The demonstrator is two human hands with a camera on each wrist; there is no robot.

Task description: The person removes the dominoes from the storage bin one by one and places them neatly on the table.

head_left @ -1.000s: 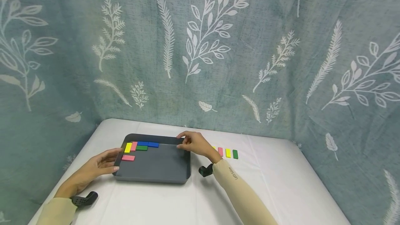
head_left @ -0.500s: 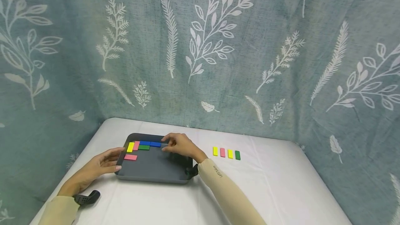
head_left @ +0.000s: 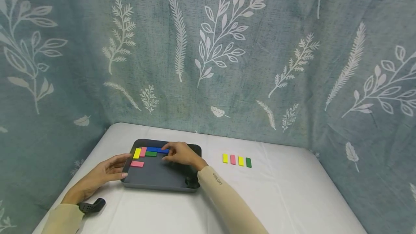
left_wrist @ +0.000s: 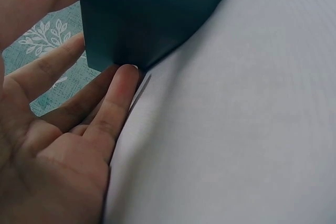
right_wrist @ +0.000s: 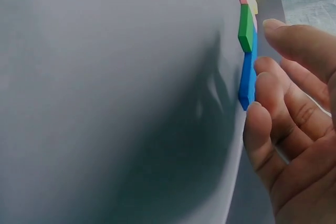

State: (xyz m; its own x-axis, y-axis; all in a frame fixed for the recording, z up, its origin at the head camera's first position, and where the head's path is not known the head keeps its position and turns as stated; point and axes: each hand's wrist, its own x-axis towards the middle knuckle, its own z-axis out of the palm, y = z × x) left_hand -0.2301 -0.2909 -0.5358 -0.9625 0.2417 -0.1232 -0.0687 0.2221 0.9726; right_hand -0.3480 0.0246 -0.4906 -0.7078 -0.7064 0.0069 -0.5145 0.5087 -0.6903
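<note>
A dark grey tray (head_left: 152, 177) holds small coloured blocks at its far left. A yellow block (head_left: 137, 154) and a pink block (head_left: 143, 152) stand side by side, a green block (head_left: 151, 154) lies in front of two blue blocks (head_left: 152, 149), and another pink block (head_left: 137, 164) is nearer me. My left hand (head_left: 102, 172) touches the tray's left side, fingertips against its outer wall (left_wrist: 152, 19) in the left wrist view. My right hand (head_left: 182, 153) is over the tray, loosely bent fingertips beside the right-hand blue block (right_wrist: 247, 82), thumb apart, nothing held.
Right of the tray, on the white table (head_left: 260, 198), lies a row of a yellow block (head_left: 225, 158), a pink block (head_left: 233, 159), another yellow block (head_left: 241, 160) and a green block (head_left: 248, 162). A patterned curtain (head_left: 182, 53) hangs behind the table.
My right hand has moved left over the tray, from its far right corner to the right-hand blue block. The left hand stays at the tray's side. The view has shifted slightly.
</note>
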